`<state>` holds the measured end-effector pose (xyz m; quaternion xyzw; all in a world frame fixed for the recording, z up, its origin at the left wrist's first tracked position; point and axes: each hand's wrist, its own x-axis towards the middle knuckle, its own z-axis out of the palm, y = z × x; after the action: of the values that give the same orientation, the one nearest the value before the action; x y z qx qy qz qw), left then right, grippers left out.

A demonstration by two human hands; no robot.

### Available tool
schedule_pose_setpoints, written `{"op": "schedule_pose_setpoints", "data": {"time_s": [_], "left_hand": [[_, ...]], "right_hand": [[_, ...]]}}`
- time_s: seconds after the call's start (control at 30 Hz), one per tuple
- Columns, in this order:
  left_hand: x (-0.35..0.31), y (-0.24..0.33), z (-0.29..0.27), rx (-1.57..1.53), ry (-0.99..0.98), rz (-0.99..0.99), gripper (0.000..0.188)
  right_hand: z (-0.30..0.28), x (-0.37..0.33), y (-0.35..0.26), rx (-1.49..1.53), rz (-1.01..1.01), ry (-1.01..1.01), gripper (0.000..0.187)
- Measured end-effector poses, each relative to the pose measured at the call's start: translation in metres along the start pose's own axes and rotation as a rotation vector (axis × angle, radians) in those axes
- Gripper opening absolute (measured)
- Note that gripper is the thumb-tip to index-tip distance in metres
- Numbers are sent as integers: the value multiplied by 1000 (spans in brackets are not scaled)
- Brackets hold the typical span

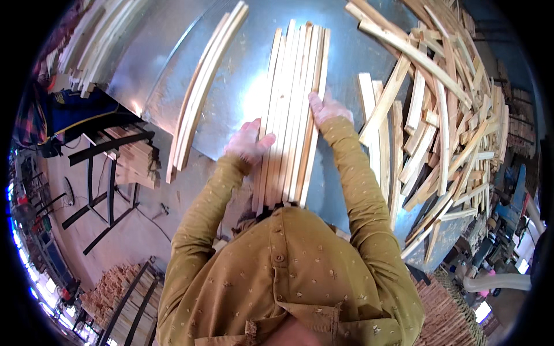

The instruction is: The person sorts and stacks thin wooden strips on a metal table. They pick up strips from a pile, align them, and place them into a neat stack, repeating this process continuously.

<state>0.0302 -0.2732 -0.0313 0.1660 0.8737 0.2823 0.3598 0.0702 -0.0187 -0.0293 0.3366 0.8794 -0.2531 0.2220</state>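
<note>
Head view: wooden strip bundle (291, 109) lies on desk (231, 98). Left hand (248, 143) touches bundle's left edge, right hand (328, 109) its right; grip closure: cannot tell. Loose strips (443, 135) right of bundle.

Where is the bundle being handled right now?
In the head view, the wooden bundle is upper centre, over the metal table, between the left hand and the right hand.

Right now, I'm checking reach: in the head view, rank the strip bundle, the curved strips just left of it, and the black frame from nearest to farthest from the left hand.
1. Strip bundle: touching the left hand, on its right.
2. Curved strips: left of the hand.
3. Black frame: farther left.
</note>
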Motion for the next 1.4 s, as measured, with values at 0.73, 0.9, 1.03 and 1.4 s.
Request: {"op": "schedule_pose_setpoints", "data": {"time_s": [0.73, 0.9, 1.03, 1.4], "left_hand": [[148, 149, -53, -744, 159, 869, 79], [113, 263, -149, -889, 114, 1063, 78], [128, 239, -150, -1013, 45, 874, 77], [47, -1, 59, -978, 87, 178, 89]], "right_hand": [[-58, 99, 19, 412, -482, 626, 51], [-214, 73, -12, 1029, -778, 612, 64], [-223, 48, -3, 1389, -915, 389, 80], [61, -50, 42, 1306, -211, -130, 115]]}}
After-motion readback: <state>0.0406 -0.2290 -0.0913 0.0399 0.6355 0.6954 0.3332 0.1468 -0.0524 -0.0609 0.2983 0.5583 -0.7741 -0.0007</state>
